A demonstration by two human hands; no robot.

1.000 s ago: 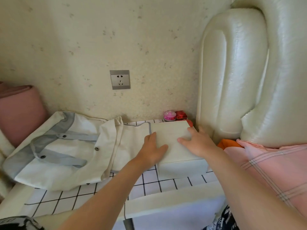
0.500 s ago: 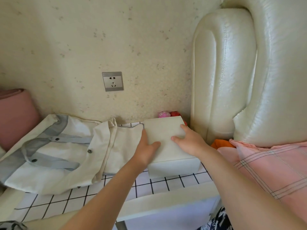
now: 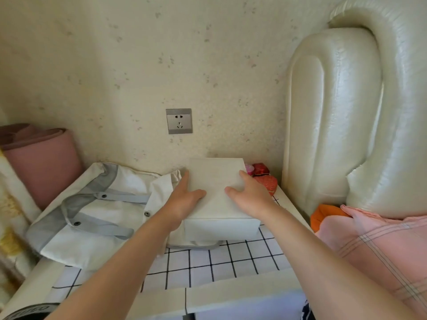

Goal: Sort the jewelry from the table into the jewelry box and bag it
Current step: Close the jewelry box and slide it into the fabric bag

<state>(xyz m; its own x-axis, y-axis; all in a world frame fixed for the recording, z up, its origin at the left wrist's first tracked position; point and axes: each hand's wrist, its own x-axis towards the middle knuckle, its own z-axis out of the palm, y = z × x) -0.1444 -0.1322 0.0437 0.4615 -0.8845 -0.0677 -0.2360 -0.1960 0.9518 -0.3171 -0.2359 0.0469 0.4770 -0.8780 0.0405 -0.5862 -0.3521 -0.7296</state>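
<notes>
Matte white rectangular jewelry box (image 3: 217, 179), lid closed, sits over the limp edge of the white canvas bag with grey straps (image 3: 92, 222) on the black-grid white tablecloth (image 3: 231, 262). Left hand (image 3: 182, 202) and right hand (image 3: 250, 197) grip its opposite sides, thumbs flat on the lid.

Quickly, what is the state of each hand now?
Left hand: grips the jewelry box at its left edge.
Right hand: grips its right edge.
</notes>
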